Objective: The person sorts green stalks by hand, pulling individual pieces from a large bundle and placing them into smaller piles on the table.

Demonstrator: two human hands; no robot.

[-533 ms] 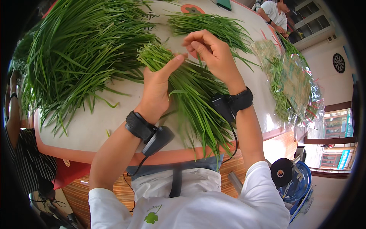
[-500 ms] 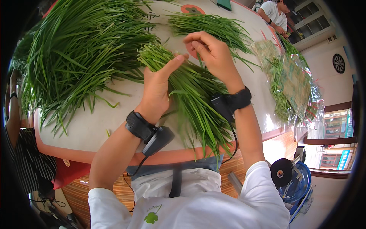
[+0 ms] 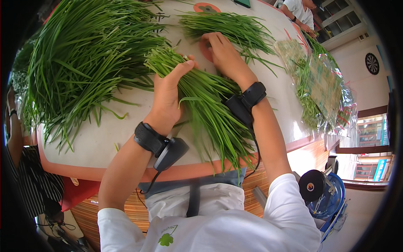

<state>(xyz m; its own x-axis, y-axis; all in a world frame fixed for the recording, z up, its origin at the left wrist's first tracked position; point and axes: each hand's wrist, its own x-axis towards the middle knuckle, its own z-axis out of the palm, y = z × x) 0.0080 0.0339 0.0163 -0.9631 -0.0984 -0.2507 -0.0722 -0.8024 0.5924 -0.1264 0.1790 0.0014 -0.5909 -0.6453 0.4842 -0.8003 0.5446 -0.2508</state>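
My left hand [image 3: 167, 94] is wrapped round a thick bunch of garlic chives [image 3: 201, 96]. The pale cut ends stick out past the thumb at the upper left, and the green leaves fan down to the table's front edge. Beyond the bunch, my right hand [image 3: 226, 56] is held with fingers loosely bent and apart, beside the near edge of a smaller chive pile [image 3: 228, 27]. Its palm and thumb are mostly hidden, and nothing shows in its fingers. Each wrist carries a black strap with a dark box and cable.
A large heap of chives [image 3: 92, 63] covers the left of the white table [image 3: 100, 145], which has an orange rim. Clear plastic bags [image 3: 325, 90] with greens lie at the right. Another person [image 3: 300, 14] works at the far right; a striped garment [image 3: 35, 180] shows at left.
My right hand has moved slightly away and left, its fingers uncurling toward the smaller pile. My left hand has shifted a little left with the chives.
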